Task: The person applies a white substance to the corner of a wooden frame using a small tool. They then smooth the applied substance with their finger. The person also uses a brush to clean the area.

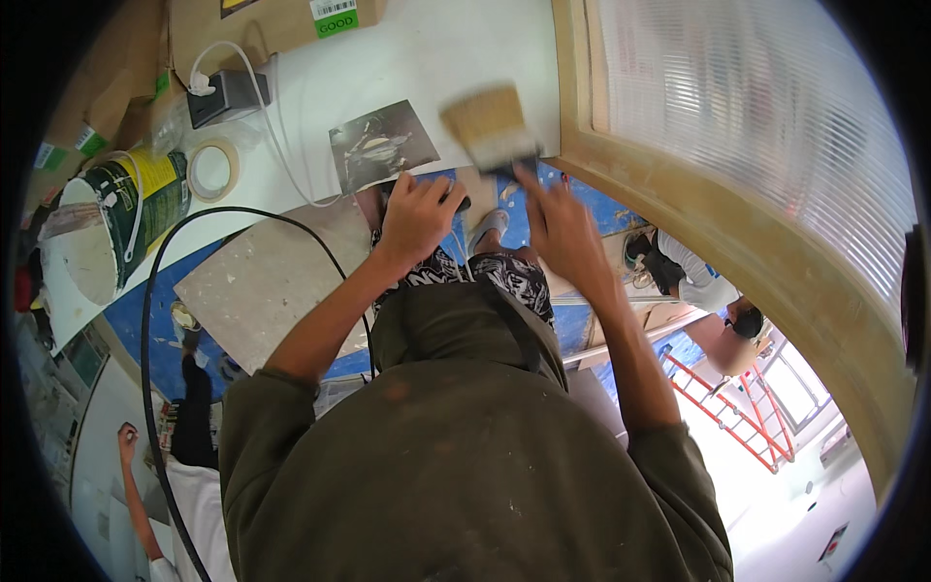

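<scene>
My left hand [417,218] is closed around a dark handle whose end shows beside the fingers. The handle seems to belong to a broad metal scraper; its square grey blade [384,145], smeared with white, lies over the near edge of the white table. My right hand [561,221] grips a wide paintbrush [490,126] by its dark handle. The pale brown bristles point away from me over the table, right of the blade, and are slightly blurred. Brush and blade are apart.
On the white table [456,53] are a tape roll [211,171], a black box [229,97] with a white cable, cardboard boxes [281,37] and a tipped bucket [121,228]. A wooden frame with a ribbed panel [747,107] stands right. Other people and a red ladder [727,412] are around.
</scene>
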`<state>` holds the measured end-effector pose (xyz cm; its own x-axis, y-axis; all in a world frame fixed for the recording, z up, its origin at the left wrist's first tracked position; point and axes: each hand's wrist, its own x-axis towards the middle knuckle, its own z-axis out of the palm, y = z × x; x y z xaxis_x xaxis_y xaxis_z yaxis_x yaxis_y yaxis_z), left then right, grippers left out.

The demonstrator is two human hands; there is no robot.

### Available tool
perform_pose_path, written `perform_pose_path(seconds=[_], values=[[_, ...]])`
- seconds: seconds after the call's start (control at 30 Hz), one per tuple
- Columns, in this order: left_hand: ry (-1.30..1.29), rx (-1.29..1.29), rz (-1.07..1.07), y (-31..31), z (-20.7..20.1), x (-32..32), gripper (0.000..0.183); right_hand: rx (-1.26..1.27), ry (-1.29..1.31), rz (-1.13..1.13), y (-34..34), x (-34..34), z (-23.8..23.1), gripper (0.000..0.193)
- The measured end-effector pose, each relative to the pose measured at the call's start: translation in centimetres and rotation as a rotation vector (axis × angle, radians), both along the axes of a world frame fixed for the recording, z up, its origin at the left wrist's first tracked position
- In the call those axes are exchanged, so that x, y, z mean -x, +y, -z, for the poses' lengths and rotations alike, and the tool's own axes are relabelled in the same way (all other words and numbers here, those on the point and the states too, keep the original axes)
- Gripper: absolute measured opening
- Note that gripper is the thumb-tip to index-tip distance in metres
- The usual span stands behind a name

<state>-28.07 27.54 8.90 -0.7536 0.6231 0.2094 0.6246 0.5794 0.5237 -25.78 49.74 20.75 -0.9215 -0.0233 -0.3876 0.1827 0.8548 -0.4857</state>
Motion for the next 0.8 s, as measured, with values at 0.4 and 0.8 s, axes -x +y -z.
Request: perform_pose_path(seconds=[0.4,0.8], values=[[-0.183,-0.179,-0.205,-2.8,-6.0,-2.2,0.049,-0.12,0.445,-0.109,-0.6,20.7,1.6,0.036],[-0.384,-0.647,-0.555,-3.8,-7.3,1.6,0.02,0.003,-0.307,0.052,0.7,-5.7,-10.3,0.041]])
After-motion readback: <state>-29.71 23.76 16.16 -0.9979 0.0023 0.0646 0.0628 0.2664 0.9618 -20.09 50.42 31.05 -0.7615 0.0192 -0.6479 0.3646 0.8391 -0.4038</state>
